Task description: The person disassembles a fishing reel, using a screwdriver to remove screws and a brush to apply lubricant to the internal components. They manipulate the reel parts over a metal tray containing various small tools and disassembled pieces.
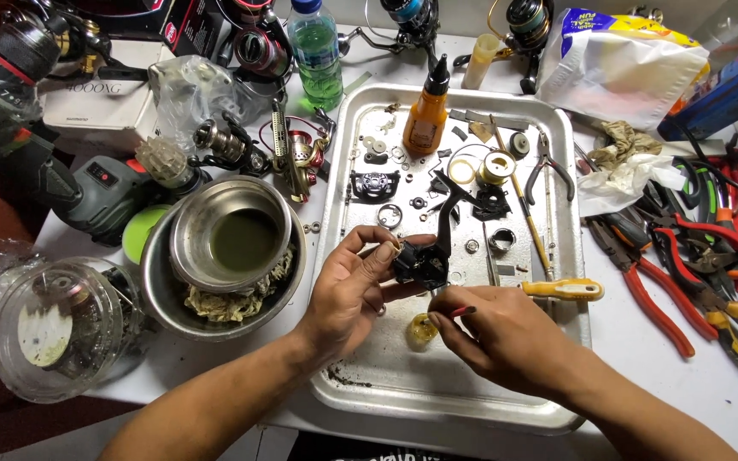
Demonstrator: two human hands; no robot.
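Between the two hands, over the metal tray [557,128], the left hand [348,286] grips a black reel body [424,256] while the right hand [493,329] pinches a thin red-tipped tool [457,312] just beneath it. It looks like mid-servicing of the reel's insides; any next touch calls for a steady hold and fine aim.

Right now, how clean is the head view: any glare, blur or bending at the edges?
Head view: even overhead light, soft shadows; mild glare on the metal tray and steel bowls; wide-angle bending at the edges; left hand, black reel body and right hand reasonably sharp.
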